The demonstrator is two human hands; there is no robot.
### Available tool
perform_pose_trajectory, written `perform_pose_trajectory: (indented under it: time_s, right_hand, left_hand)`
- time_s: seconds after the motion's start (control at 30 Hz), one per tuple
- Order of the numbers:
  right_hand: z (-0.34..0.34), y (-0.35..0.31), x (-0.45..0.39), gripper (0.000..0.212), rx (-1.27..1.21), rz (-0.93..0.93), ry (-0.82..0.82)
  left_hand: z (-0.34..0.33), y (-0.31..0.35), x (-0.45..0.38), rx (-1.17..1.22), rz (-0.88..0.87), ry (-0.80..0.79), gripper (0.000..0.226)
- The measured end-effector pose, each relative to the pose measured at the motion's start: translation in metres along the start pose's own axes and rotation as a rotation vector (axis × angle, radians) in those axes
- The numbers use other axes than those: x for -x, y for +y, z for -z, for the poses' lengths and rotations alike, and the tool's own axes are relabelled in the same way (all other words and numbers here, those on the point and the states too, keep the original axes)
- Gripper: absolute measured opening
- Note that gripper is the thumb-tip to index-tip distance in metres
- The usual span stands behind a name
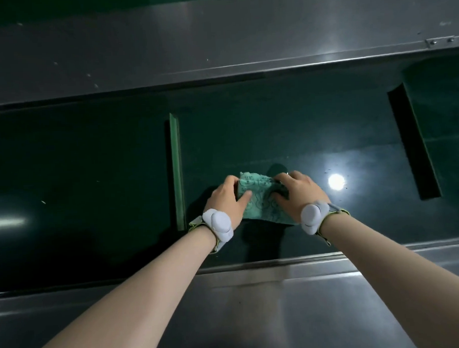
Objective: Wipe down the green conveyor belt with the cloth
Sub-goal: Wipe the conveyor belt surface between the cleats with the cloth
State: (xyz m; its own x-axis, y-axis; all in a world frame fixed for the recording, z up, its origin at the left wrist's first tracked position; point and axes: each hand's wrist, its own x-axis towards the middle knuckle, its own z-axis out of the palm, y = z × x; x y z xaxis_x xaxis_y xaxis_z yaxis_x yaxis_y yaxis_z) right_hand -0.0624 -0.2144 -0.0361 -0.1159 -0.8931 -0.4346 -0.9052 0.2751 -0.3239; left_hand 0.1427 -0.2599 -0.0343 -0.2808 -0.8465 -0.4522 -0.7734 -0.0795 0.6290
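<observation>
Dark green belt, teal patterned cloth

The conveyor belt [91, 158] is deep glossy green, crossed by a paler green cleat [177, 171]. The cloth [261, 198] is light teal with dark wavy line markings. The metal rails [217, 42] are dull grey. Both wrist devices [220, 224] are pale grey-white with yellow-green edged straps

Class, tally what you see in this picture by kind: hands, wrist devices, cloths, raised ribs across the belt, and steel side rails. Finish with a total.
Hands: 2, left hand and right hand
Wrist devices: 2
Cloth: 1
Ribs on the belt: 2
Steel rails: 2
Total: 9
</observation>
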Motion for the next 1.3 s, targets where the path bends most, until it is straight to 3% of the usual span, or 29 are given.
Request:
perform_pose_trajectory:
  time_s: [0.13,0.33,0.5,0.7,1.07,1.23,1.3]
  right_hand:
    - [-0.006,0.004,-0.005,0.039,0.155,0.138,0.139]
    - [-0.034,-0.02,-0.007,0.1,0.276,0.384,0.226]
    - [-0.059,-0.007,-0.02,0.083,0.332,0.438,0.282]
    - [-0.068,0.013,-0.036,0.064,0.327,0.569,0.362]
    - [-0.003,0.069,-0.112,0.06,0.209,0.126,0.486]
    - [-0.006,0.042,-0.122,0.056,0.091,-0.102,0.521]
    - [-0.019,0.01,-0.119,0.056,0.05,-0.076,0.505]
  left_hand:
    - [-0.018,-0.001,-0.017,-0.097,-0.102,0.147,0.026]
    - [-0.029,-0.014,-0.026,-0.103,-0.098,0.269,0.024]
    - [-0.036,-0.023,-0.022,-0.108,-0.148,0.471,0.02]
    - [-0.05,-0.024,-0.023,-0.203,-0.182,0.517,0.019]
    - [-0.011,-0.024,-0.085,-0.561,-0.106,0.405,0.042]
    - [-0.004,-0.033,-0.098,-0.58,-0.123,0.426,0.037]
    - [-0.004,-0.033,-0.099,-0.593,-0.131,0.442,0.036]
